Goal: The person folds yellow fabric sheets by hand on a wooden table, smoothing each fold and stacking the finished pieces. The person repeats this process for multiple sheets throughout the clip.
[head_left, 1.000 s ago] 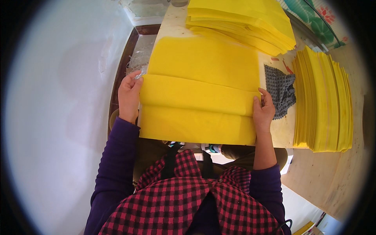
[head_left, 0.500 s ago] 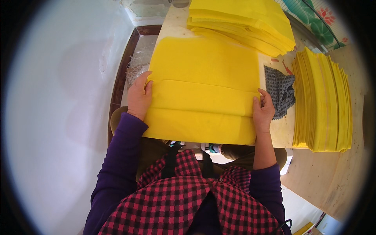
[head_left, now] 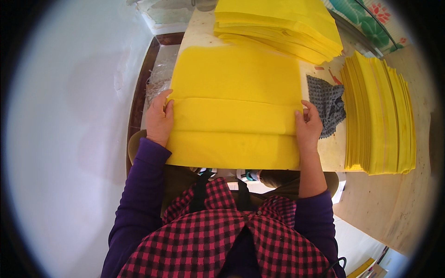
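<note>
Both sides of yellow fabric at L fingers & R fingers, resp.

The folded band of smooth yellow fabric has been drawn in at its left end, which in the earliest picture jutted past the left edge of the flat yellow fabric sheet behind it and is now roughly in line with that edge. The band's upper fold, slanted before, has been brought nearly level. The left hand has been lowered from the band's upper corner to its side. The whole view has been shifted slightly.
</note>
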`<state>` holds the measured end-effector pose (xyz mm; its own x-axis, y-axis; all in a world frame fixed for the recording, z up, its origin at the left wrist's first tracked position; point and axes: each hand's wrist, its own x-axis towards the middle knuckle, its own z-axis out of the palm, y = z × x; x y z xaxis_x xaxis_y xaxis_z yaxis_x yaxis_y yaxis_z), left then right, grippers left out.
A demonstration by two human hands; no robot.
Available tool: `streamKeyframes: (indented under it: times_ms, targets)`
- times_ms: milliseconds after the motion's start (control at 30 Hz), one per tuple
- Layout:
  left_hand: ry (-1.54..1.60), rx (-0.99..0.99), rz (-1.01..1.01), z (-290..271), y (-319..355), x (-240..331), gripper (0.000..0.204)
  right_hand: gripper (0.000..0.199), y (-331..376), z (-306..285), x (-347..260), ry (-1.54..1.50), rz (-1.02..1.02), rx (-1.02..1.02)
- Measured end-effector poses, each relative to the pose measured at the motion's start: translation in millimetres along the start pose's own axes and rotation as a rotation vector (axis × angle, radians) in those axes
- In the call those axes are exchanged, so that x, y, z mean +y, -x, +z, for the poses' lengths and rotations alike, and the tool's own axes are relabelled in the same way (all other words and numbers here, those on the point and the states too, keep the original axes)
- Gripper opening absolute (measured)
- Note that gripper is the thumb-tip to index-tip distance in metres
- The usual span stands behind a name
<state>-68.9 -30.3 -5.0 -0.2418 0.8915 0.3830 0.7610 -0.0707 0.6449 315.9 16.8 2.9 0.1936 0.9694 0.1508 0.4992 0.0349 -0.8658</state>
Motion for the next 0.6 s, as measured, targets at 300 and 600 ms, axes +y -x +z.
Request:
streamKeyframes:
  times_ms: [300, 600]
  targets:
    - [-0.060, 0.030, 0.055, 2.5, -0.8, 1.4, 0.027, 0.034, -1.2, 2.4, -1.8, 0.290, -0.029, -0.002]
    - [-0.127, 0.038, 0.063, 4.4, -0.5, -0.1, 0.028, 0.033, 1.5, 4.7, 5.1, 0.303, -0.138, 0.049]
